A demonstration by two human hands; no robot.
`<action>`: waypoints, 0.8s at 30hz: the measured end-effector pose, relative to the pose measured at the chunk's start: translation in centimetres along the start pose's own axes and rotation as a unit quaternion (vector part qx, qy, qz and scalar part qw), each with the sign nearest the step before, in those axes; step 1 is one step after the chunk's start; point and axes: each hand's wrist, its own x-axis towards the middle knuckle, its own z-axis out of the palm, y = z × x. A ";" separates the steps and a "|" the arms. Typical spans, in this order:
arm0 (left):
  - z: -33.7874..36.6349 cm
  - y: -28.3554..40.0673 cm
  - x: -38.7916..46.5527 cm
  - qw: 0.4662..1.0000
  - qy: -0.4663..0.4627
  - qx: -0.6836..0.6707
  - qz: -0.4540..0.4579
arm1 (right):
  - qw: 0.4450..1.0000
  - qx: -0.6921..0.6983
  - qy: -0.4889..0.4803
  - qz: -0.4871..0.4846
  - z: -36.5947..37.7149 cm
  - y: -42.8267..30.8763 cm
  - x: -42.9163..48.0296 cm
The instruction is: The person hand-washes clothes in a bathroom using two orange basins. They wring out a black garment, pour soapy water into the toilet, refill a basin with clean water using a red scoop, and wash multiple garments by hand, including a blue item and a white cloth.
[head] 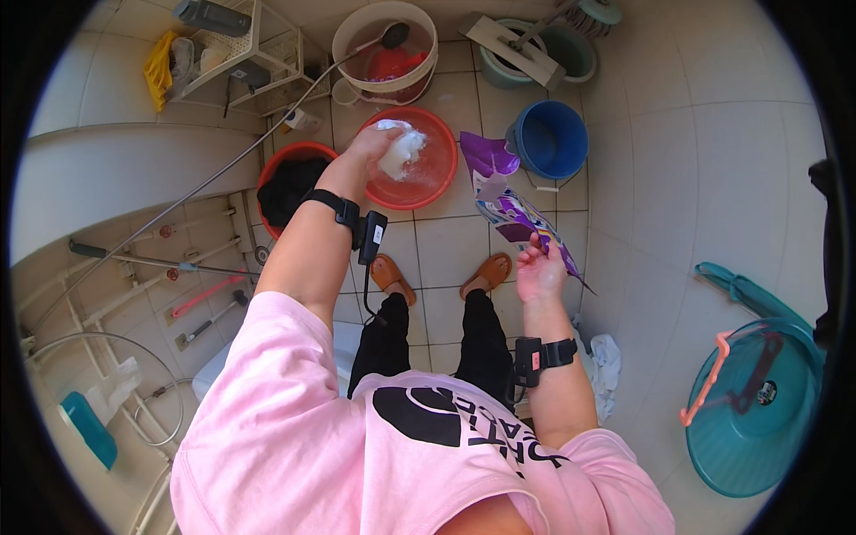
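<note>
My left hand [376, 146] is over the left side of a red plastic basin [438, 174] on the tiled floor. White powder [402, 152] lies or falls just by its fingers; whether the hand holds something white is hard to tell. My right hand [540, 267] grips the lower end of a purple plastic packet [518, 207], whose wide, torn-looking end points towards the space between the basin and a blue bucket [552, 139]. A second red basin [267, 224], with dark cloth [294, 187] in it, stands to the left, partly hidden by my forearm.
Behind the basin stands a white bucket [341, 33] holding a shower head [394, 35] and something red. A flat mop [511, 50] rests across green buckets. The shower hose [221, 170] crosses at left, near a shelf rack [254, 40]. A teal tub [742, 428] is at right.
</note>
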 end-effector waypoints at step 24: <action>-9.3 -3.8 8.7 0.799 0.212 0.559 0.069 | 0.998 0.008 0.064 0.005 -6.0 -4.3 -1.2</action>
